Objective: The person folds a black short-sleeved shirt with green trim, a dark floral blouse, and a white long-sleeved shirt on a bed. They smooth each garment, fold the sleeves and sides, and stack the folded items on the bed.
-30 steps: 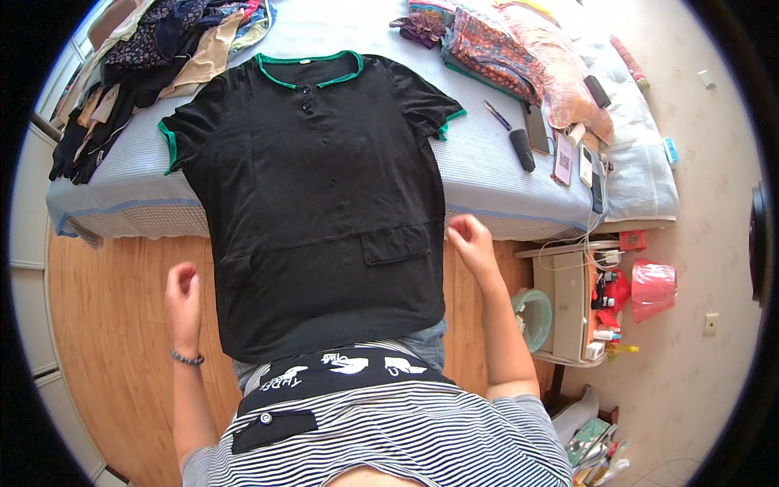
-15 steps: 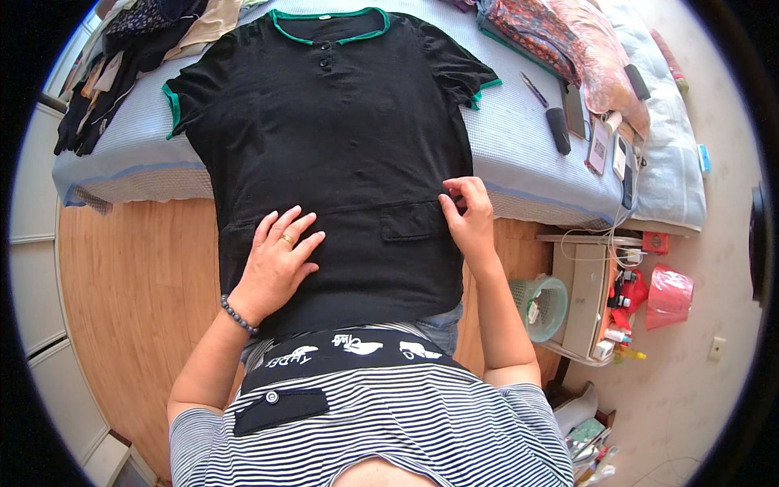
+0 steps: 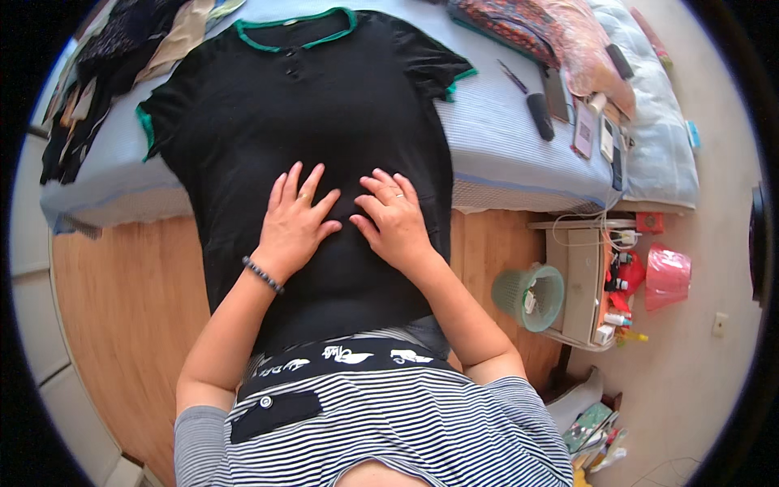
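A black short-sleeved shirt point(image 3: 324, 114) with green trim at the neck and cuffs lies spread face up, its neck on the bed and its lower part reaching over the bed's near edge to my waist. My left hand point(image 3: 296, 219) rests on the lower middle of the shirt, palm down with fingers spread. Just to its right, my right hand point(image 3: 393, 215) lies on the cloth too, fingers apart and slightly bent. Neither hand grips the fabric. The shirt's flap pocket is mostly hidden by my right hand and arm.
The bed point(image 3: 503, 138) has a blue cover. Dark clothes point(image 3: 122, 57) are heaped at its far left, patterned fabric point(image 3: 519, 32) at the far right. Phones point(image 3: 583, 130) and a dark case point(image 3: 540, 116) lie on the right side. A green basket point(image 3: 507, 290) stands beside a small cabinet point(image 3: 572, 276).
My right hand has left the shirt's right edge by the pocket and moved inward beside my left hand. My left hand has shifted slightly up. The view has turned a little.
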{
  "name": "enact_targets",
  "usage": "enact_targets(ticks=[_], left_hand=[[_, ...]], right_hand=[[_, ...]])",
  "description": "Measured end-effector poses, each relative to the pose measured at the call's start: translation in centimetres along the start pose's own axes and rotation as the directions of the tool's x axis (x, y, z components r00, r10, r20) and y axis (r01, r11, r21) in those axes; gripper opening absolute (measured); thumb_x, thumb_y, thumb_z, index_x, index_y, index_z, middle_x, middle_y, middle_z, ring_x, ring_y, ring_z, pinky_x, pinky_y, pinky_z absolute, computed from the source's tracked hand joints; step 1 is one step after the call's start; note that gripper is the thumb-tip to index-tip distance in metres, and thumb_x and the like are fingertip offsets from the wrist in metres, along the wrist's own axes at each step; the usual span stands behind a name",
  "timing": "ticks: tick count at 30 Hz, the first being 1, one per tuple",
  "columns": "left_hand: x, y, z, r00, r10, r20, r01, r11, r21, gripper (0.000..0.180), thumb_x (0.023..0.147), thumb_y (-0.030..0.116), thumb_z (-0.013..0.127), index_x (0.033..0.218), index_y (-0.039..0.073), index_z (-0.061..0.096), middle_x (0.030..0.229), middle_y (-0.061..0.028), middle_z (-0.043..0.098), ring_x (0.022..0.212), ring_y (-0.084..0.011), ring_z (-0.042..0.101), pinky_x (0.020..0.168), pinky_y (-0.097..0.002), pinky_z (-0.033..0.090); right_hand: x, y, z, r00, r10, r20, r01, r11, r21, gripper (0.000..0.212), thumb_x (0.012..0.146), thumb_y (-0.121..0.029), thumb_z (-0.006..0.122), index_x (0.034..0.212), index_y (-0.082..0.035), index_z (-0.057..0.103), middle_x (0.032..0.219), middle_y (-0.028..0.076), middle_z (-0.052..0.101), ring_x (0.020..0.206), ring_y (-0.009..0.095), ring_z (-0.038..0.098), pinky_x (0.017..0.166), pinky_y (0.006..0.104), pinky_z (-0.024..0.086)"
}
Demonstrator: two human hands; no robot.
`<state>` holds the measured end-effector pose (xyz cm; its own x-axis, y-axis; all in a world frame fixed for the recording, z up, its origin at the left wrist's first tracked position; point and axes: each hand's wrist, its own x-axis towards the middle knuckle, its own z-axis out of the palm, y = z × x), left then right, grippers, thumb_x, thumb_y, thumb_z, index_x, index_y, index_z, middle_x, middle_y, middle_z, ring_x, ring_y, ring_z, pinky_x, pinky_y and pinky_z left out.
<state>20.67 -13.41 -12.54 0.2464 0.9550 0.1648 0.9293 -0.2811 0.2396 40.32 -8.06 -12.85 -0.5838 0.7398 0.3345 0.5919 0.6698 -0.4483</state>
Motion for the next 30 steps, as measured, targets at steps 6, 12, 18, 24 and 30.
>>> enact_targets(ticks=[6, 12, 18, 24, 30], left_hand=[[0.4, 0.5, -0.4, 0.987, 0.083, 0.136, -0.076, 0.996, -0.051, 0.059, 0.083, 0.033, 0.065, 0.134, 0.007, 0.047, 0.143, -0.0104, 0.042, 0.136, -0.0303, 0.031, 0.113, -0.0468, 0.020], [1.1, 0.8, -0.2, 0.980, 0.133, 0.145, -0.105, 0.976, -0.191, 0.054, 0.083, 0.023, 0.066, 0.131, 0.004, 0.048, 0.138, -0.0142, 0.046, 0.132, -0.0304, 0.038, 0.112, -0.0443, 0.026], [1.6, 1.1, -0.3, 0.983, 0.112, 0.146, -0.081, 0.976, -0.201, 0.054, 0.080, 0.020, 0.069, 0.128, 0.003, 0.050, 0.136, -0.0140, 0.048, 0.131, -0.0306, 0.040, 0.111, -0.0448, 0.028], [2.1, 1.1, -0.1, 0.983, 0.087, 0.163, -0.050, 0.976, -0.214, 0.054, 0.078, 0.018, 0.071, 0.127, 0.005, 0.051, 0.135, -0.0138, 0.049, 0.129, -0.0311, 0.042, 0.110, -0.0455, 0.030], [2.2, 1.3, -0.1, 0.984, 0.086, 0.157, -0.055, 0.980, -0.193, 0.052, 0.079, 0.022, 0.071, 0.124, 0.004, 0.053, 0.132, -0.0130, 0.051, 0.128, -0.0296, 0.043, 0.110, -0.0449, 0.030]], right_hand=[[4.2, 6.2, -3.7, 0.886, 0.340, -0.314, -0.226, 0.910, 0.347, 0.019, 0.078, -0.008, 0.069, 0.094, 0.000, 0.065, 0.101, 0.016, 0.063, 0.095, 0.029, 0.061, 0.082, 0.0359, 0.050], [11.7, 18.6, -5.5, 0.626, 0.767, -0.139, -0.526, 0.547, 0.651, 0.034, 0.083, -0.023, 0.069, 0.097, 0.008, 0.064, 0.078, 0.014, 0.068, 0.075, 0.018, 0.068, 0.065, 0.0289, 0.052], [19.7, 26.4, -4.8, 0.726, 0.649, -0.226, -0.683, 0.718, -0.134, 0.032, 0.065, -0.029, 0.074, 0.082, -0.003, 0.068, 0.088, 0.020, 0.068, 0.084, 0.035, 0.066, 0.077, 0.0411, 0.051], [22.1, 27.7, -7.0, 0.806, 0.477, -0.351, -0.574, 0.773, -0.269, 0.028, 0.078, -0.014, 0.065, 0.104, -0.005, 0.062, 0.100, 0.018, 0.063, 0.091, 0.037, 0.063, 0.079, 0.0445, 0.052], [19.2, 26.5, -7.6, 0.773, 0.296, -0.560, -0.354, 0.935, 0.007, 0.024, 0.080, -0.014, 0.067, 0.100, -0.003, 0.062, 0.093, 0.014, 0.060, 0.085, 0.032, 0.061, 0.076, 0.0399, 0.050]])
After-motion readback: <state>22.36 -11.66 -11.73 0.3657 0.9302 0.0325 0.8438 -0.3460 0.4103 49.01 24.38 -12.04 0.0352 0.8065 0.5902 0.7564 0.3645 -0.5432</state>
